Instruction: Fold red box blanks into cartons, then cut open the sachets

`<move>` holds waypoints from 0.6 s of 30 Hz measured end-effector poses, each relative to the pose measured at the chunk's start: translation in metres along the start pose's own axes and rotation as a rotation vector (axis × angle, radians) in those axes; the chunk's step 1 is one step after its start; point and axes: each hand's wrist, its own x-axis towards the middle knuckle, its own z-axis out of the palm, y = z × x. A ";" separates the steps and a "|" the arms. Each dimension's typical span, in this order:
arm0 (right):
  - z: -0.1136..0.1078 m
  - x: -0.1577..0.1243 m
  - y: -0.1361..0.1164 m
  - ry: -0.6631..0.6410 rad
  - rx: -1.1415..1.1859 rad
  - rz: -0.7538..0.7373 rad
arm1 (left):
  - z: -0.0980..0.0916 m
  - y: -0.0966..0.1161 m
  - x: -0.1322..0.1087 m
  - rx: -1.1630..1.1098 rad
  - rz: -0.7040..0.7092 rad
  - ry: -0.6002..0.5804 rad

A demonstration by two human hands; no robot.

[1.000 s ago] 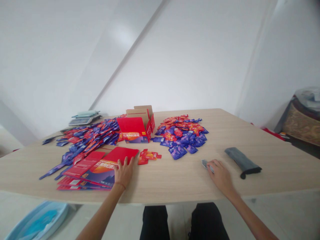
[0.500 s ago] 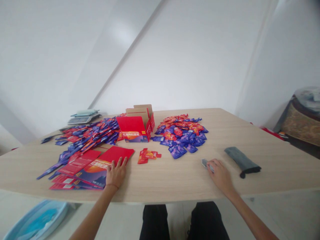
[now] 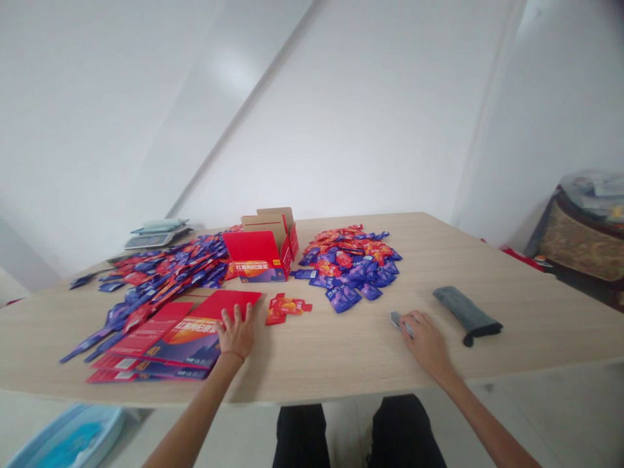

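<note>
My left hand [image 3: 237,333] rests with fingers spread on the right side of a stack of flattened red and purple cartons [image 3: 190,335]. On the tabletop, my right hand [image 3: 425,341] is closed round a small grey object [image 3: 400,322]; one end sticks out past the fingers, and its kind cannot be made out. Between the hands lie a few red sachets [image 3: 285,307]. Behind them, a mixed pile of red and purple sachets [image 3: 348,263] is heaped up. Left of that pile stands an opened red carton [image 3: 258,257], its flaps up, with another behind it.
A larger heap of sachet strips [image 3: 166,273] spreads over the left of the table [image 3: 336,354]. At the back left is a scale [image 3: 156,235] with packets on top. A grey pouch [image 3: 465,312] lies right of my right hand. Below left is a blue basin [image 3: 73,435].
My left hand has slid slightly rightward over the flattened cartons. My right hand stays closed on the small grey object. The whole view has shifted a little.
</note>
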 end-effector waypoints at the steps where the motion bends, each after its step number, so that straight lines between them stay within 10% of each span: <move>1: 0.000 0.000 0.000 -0.004 -0.002 0.001 | -0.007 0.009 -0.002 -0.022 0.042 0.032; 9: 0.001 0.000 0.000 0.002 0.021 0.001 | -0.045 0.139 -0.009 -0.257 0.649 0.029; 14: -0.003 0.001 -0.003 -0.003 0.009 0.020 | -0.041 0.217 0.000 -0.272 0.643 0.026; 18: -0.005 0.003 -0.006 -0.025 0.005 0.030 | -0.032 0.237 0.009 -0.234 0.630 0.006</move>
